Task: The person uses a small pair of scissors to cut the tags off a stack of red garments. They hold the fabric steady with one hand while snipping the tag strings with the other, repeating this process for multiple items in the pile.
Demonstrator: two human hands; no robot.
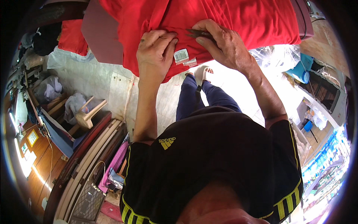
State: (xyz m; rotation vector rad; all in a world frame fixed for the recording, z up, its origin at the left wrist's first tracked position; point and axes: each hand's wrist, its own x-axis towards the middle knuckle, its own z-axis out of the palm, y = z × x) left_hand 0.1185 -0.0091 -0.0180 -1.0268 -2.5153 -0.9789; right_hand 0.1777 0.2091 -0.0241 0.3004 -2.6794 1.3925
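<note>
Red fabric [257,22] lies in loose folds over the table [102,33] in front of me. My left hand [154,48] pinches a bit of this fabric between thumb and fingers. Opposite it, my right hand [225,44] is closed around dark thread snips [201,33], whose pointed blades aim left toward the pinched cloth. Below the blades, a white label with a barcode [181,56] sits on the fabric near its front edge. A second label [190,62], partly covered, shows beside it.
Another red cloth piece [72,37] hangs at the left, above clear plastic [67,58]. At the right are a clear plastic bag [278,56] and a blue bag [301,69]. A cream plastic stool [89,114] stands at the lower left.
</note>
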